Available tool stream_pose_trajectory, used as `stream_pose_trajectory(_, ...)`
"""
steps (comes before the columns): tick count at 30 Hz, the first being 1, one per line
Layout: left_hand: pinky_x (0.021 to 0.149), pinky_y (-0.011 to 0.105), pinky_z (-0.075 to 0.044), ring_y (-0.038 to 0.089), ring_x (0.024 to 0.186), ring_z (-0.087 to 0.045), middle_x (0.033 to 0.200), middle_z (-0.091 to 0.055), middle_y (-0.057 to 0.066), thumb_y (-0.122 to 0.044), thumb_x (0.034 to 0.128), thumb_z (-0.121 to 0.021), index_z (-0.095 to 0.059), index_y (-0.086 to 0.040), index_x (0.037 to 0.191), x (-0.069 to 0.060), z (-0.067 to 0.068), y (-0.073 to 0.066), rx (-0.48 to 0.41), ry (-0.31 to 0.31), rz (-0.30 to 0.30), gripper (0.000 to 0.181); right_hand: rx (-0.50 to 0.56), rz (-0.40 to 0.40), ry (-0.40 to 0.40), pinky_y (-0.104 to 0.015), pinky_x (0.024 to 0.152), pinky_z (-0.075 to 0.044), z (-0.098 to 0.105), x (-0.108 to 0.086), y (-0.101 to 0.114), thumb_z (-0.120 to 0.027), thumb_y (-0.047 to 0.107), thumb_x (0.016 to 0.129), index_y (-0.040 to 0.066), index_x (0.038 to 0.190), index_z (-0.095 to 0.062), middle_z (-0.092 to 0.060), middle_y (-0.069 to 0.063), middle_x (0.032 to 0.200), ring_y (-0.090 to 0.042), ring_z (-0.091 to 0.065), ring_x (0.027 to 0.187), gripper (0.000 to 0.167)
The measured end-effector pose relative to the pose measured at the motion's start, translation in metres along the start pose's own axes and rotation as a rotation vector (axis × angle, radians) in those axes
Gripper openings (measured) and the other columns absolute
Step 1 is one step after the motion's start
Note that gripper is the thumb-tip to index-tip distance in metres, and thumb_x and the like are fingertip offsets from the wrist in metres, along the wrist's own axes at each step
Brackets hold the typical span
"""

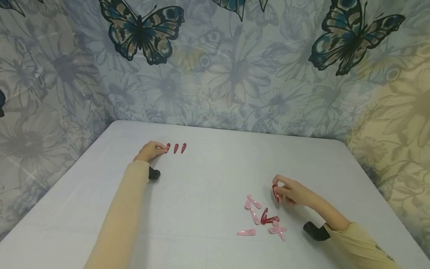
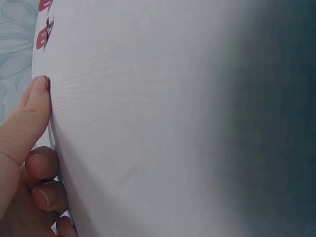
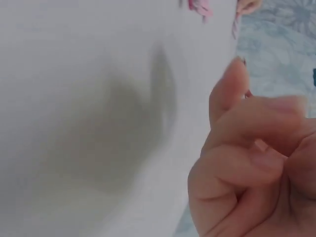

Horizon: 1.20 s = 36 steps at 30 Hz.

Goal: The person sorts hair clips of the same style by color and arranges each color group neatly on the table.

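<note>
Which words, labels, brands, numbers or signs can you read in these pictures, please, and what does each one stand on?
None: no text can be read in any view.
Red hair clips: the pale marks seen from the left wrist look like slots, not letters.
Pink hair clips: no lettering visible.
Patterned backdrop: printed pictures, no words.
Black wrist devices: too small to tell.

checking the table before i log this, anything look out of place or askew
Mildly: pink clips and red clips lie jumbled, some crossed, by the right hand, unlike the neat red row at the left hand.
</note>
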<state>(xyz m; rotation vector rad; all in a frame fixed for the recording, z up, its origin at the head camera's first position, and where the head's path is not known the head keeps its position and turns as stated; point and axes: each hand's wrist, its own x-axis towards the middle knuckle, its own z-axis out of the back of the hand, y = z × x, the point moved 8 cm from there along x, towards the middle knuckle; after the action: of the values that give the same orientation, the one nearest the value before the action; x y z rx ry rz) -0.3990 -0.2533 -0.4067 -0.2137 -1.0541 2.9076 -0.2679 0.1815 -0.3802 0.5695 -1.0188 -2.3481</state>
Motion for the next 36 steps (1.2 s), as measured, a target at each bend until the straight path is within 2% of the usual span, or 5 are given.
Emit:
stream_pose_trajectory(5, 0.093, 0.05, -0.03, 0.04, 0.112, -0.041, 0.122, -0.048, 0.025, -0.022, 0.0869, -0.061, -0.064, 0.003, 0.103, 0.001, 0.001, -0.002, 0.011, -0.008, -0.006, 0.03, 0.006, 0.001, 0.099, -0.019, 0.038, -0.03, -0.002, 0.01, 0.003, -0.042, 0.005, 0.095, 0.0, 0.1, -0.039, -0.057, -0.008, 0.064, -0.009, -0.038, 0.039, 0.008)
stream_pose_trajectory(8, 0.093, 0.05, -0.03, 0.039, 0.112, -0.041, 0.121, -0.048, 0.025, -0.022, 0.0871, -0.06, -0.064, 0.003, 0.103, 0.0, 0.002, -0.003, 0.019, -0.013, -0.005, 0.03, -0.037, 0.006, 0.108, -0.02, 0.038, -0.032, 0.0, 0.019, 0.007, -0.041, 0.005, 0.095, 0.001, 0.1, -0.038, -0.056, -0.007, 0.063, -0.01, -0.04, 0.039, 0.007)
stream_pose_trajectory(13, 0.092, 0.05, -0.03, 0.04, 0.11, -0.042, 0.121, -0.049, 0.025, -0.022, 0.0871, -0.06, -0.065, 0.0, 0.103, -0.004, 0.001, 0.0, 0.031, -0.019, -0.008, 0.028, -0.089, 0.026, 0.011, -0.02, 0.038, -0.032, 0.008, 0.038, 0.014, -0.041, 0.002, 0.094, -0.001, 0.099, -0.041, -0.057, -0.008, 0.062, -0.009, -0.038, 0.039, 0.006)
stream_pose_trajectory(21, 0.091, 0.053, -0.03, 0.041, 0.111, -0.041, 0.122, -0.048, 0.024, -0.023, 0.0872, -0.06, -0.065, -0.003, 0.107, -0.012, -0.001, 0.01, 0.024, -0.01, 0.008, 0.029, -0.049, 0.008, -0.101, -0.021, 0.04, -0.027, 0.01, 0.078, 0.027, -0.042, 0.001, 0.094, -0.001, 0.097, -0.043, -0.057, -0.009, 0.062, -0.01, -0.032, 0.041, 0.005)
stream_pose_trajectory(36, 0.092, 0.052, -0.028, 0.04, 0.113, -0.04, 0.123, -0.047, 0.023, -0.023, 0.0865, -0.061, -0.064, -0.002, 0.109, 0.001, -0.002, 0.006, -0.002, 0.007, -0.013, 0.031, -0.101, 0.052, -0.285, -0.024, 0.044, -0.032, 0.011, 0.147, 0.067, -0.044, 0.008, 0.094, 0.004, 0.094, -0.048, -0.06, -0.002, 0.061, -0.016, -0.043, 0.047, 0.005)
